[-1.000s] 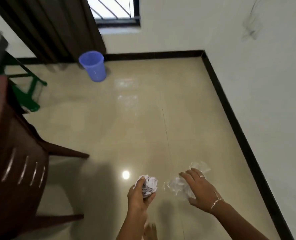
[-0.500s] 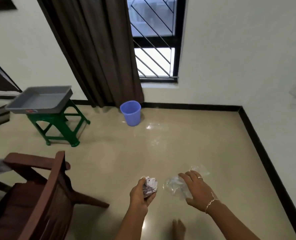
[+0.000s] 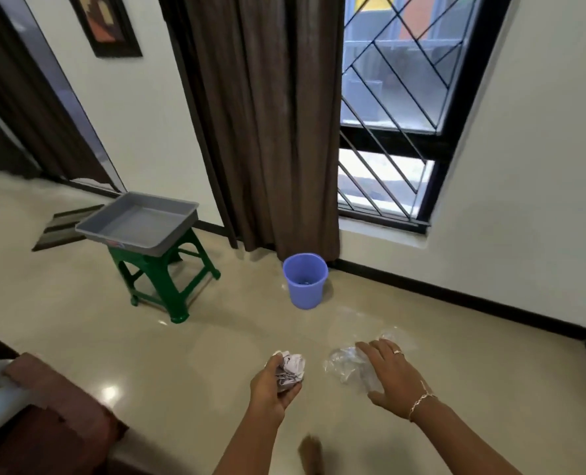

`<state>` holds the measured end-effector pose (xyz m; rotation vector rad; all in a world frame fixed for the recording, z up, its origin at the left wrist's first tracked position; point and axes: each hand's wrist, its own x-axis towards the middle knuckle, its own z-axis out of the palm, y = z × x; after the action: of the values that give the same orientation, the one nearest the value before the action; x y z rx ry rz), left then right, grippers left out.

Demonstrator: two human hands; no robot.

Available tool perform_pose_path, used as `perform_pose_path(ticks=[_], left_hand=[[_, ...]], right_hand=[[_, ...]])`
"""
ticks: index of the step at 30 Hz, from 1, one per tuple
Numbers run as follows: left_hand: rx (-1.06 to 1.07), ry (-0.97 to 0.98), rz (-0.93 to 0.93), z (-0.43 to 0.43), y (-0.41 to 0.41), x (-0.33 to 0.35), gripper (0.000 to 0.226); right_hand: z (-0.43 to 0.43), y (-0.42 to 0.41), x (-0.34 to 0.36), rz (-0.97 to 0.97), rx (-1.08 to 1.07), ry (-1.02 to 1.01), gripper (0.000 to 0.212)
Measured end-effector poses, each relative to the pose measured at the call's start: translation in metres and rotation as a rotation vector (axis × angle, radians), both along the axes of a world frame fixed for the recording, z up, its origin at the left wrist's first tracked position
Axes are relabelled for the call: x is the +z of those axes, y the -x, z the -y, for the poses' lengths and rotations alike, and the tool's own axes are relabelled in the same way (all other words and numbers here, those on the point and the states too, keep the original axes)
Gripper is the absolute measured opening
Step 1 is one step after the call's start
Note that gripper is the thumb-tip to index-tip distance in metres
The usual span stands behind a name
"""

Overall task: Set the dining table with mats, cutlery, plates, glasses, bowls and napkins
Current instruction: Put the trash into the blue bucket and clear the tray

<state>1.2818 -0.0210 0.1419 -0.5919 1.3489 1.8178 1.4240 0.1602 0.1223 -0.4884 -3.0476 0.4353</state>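
My left hand [image 3: 273, 389] grips a crumpled ball of white paper [image 3: 290, 370] in front of me, low in the view. To its right, my right hand [image 3: 392, 375] holds a crumpled clear plastic wrapper [image 3: 344, 366], fingers spread over it and thumb curled beneath. Both hands hang above the glossy beige floor. A blue plastic bin [image 3: 305, 280] stands on the floor ahead of them, under the curtain's edge. No table, mats or tableware show in the view.
A grey tray [image 3: 137, 221] sits on a green plastic stool [image 3: 166, 279] at the left. A dark wooden chair [image 3: 48, 423] fills the lower left corner. Brown curtain [image 3: 260, 114] and barred window [image 3: 394, 108] stand behind the bin; a white wall closes the right.
The view has lifted from the floor to the window wall, and the bin now lies nearer and more central. Both hands keep the same hold on paper and plastic.
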Motion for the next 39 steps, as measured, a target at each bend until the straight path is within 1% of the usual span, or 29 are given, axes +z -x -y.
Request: perform_pose_path(ticks=[5, 7, 9, 12, 17, 22, 24, 31, 34, 36, 39], left_hand=[[0.087, -0.039, 0.019, -0.061, 0.097, -0.005, 0.011], [0.112, -0.048, 0.014, -0.087, 0.137, -0.002, 0.011], [0.109, -0.042, -0.021, -0.115, 0.178, 0.002, 0.011], [0.100, 0.007, -0.045, -0.159, 0.230, 0.010, 0.011], [0.102, 0.027, -0.009, -0.222, 0.296, -0.001, 0.011], [0.143, 0.083, -0.002, -0.274, 0.368, -0.037, 0.011], [0.163, 0.122, 0.012, -0.292, 0.395, -0.051, 0.012], [0.199, 0.174, 0.089, -0.333, 0.465, -0.105, 0.014], [0.197, 0.170, 0.106, -0.344, 0.494, -0.137, 0.016], [0.174, 0.206, 0.119, -0.352, 0.512, -0.166, 0.017], [0.150, 0.241, 0.134, -0.360, 0.531, -0.204, 0.024]], right_hand=[[-0.077, 0.107, 0.009, 0.075, 0.006, 0.075, 0.080], [-0.106, 0.149, 0.016, 0.117, 0.003, 0.102, 0.080], [-0.135, 0.189, 0.020, 0.103, 0.018, 0.110, 0.079], [-0.174, 0.240, 0.018, 0.132, 0.054, 0.103, 0.081], [-0.233, 0.316, -0.002, 0.195, 0.106, 0.096, 0.083], [-0.295, 0.396, -0.042, 0.279, 0.158, 0.119, 0.082], [-0.315, 0.425, -0.062, 0.341, 0.203, 0.127, 0.082], [-0.362, 0.510, -0.132, 0.497, 0.247, 0.274, 0.082], [-0.372, 0.547, -0.170, 0.506, 0.237, 0.340, 0.081], [-0.379, 0.570, -0.203, 0.510, 0.257, 0.364, 0.080], [-0.391, 0.601, -0.243, 0.528, 0.259, 0.365, 0.080]])
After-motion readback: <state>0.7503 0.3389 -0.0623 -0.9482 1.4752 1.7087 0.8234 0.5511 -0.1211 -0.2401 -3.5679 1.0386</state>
